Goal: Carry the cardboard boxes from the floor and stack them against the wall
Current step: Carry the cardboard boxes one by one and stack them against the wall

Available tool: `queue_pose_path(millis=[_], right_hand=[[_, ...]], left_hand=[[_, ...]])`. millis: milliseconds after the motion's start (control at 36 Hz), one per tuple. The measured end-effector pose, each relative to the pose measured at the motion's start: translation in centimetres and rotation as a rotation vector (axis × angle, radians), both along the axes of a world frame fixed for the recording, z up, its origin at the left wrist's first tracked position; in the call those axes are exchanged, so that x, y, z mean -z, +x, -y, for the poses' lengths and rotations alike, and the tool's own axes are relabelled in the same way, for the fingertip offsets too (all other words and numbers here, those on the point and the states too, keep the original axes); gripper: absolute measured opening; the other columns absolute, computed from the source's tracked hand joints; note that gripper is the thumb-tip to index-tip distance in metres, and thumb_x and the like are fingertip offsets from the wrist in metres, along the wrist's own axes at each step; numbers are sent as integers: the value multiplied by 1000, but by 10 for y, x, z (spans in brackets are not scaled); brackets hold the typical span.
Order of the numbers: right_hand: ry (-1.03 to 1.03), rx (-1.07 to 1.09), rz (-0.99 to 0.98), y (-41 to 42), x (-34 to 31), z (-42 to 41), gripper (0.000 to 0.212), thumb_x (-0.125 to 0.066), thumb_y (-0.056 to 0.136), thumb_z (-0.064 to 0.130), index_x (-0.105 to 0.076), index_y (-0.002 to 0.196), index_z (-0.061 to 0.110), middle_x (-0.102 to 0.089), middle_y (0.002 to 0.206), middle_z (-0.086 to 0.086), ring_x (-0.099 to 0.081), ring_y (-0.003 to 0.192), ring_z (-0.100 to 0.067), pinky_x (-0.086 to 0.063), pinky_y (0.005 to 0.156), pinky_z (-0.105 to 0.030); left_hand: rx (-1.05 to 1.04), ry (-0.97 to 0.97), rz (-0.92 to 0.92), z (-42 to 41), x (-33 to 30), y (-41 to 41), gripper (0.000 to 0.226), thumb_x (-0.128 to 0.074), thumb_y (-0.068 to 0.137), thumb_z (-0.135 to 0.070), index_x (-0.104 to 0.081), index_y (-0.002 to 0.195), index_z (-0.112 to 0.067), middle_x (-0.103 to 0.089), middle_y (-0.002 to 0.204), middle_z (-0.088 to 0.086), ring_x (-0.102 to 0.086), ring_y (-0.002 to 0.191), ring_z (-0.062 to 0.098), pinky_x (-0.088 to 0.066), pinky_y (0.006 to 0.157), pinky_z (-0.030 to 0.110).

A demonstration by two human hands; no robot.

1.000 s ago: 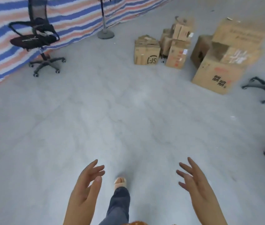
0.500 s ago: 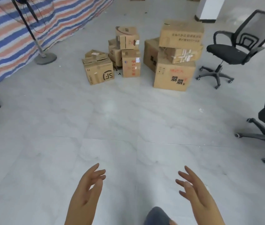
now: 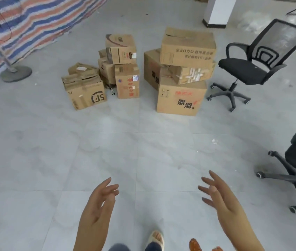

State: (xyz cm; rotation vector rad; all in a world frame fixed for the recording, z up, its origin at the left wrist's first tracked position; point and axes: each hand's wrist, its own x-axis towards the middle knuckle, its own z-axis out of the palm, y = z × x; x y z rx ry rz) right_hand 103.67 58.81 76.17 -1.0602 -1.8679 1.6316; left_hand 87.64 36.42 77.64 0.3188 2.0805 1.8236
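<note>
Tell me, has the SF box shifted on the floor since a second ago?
No. The SF box keeps its spot beside the red-print box and near the fan base; only the camera came closer.

Bare forearms, dark blue trouser legs (image 3: 152, 248), and a beige open-toed sandal (image 3: 155, 239).

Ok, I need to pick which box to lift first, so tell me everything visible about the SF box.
The SF box is brown corrugated cardboard, the nearest on the left, standing upright on the grey tile floor. A black circular SF logo marks its front. Its top flaps look crumpled, with flattened cardboard lying on top. Neither hand touches it.
</note>
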Motion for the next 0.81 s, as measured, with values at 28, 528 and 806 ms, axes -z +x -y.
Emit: queue_pose_path(millis=[28, 528, 806], right_hand=[[2, -7, -4, -9, -1, -15, 31, -46, 92, 31, -49, 120, 42, -64, 117, 15, -65, 103, -2, -54, 82, -18], [-25, 235, -89, -249, 8, -210, 49, -55, 78, 66, -50, 120, 42, -67, 116, 11, -66, 101, -5, -56, 74, -18], [6, 366, -50, -362, -6, -306, 85, -52, 51, 92, -49, 121, 44, -66, 116, 15, -66, 102, -5, -57, 76, -20]], left_hand=[[8, -8, 15, -11, 1, -10, 37, -52, 65, -59, -63, 100, -55, -70, 106, -12, -66, 100, 6, -45, 99, 51], [97, -11, -27, -230, 7, -313, 59, -60, 69, -71, -58, 114, -33, -70, 106, -13, -66, 99, 8, -52, 90, 42], [287, -29, -18, -355, -2, -443, 60, -57, 52, -89, -64, 101, -55, -70, 107, -11, -66, 100, 7, -51, 92, 41]])
